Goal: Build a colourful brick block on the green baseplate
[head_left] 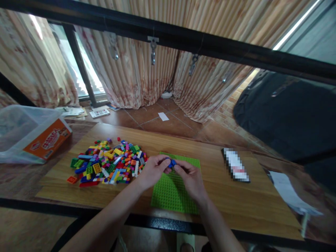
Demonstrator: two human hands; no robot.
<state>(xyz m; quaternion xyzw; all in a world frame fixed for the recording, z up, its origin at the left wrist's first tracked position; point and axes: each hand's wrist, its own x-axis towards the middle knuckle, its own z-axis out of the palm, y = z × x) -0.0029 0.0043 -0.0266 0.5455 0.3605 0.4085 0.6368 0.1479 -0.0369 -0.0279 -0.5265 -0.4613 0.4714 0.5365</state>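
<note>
Small glossy blue plastic brick pcs (172,163): you're holding them over the flat lime-green studded plastic baseplate (172,197); exact count unclear.
Handling: prob. light, stiff, a bit slick, not fragile; pinching side walls prob. best.
L hand (153,170): your thumb + fingers are pinching pcs from left.
R hand (193,179): ditto, pinching from right.
Baseplate: looking thin, knobbly w/ stud rows.
Loose multicolour plastic brick pile (115,162): lying left of plate, hard-edged, mostly blocky.
Flat wood-grain tabletop (225,206): supporting pile + plate, looking smooth.

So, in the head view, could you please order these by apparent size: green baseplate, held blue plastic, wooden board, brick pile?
Largest: wooden board
Next: green baseplate and brick pile, too alike to rank; the baseplate is partly covered
Smallest: held blue plastic
</note>
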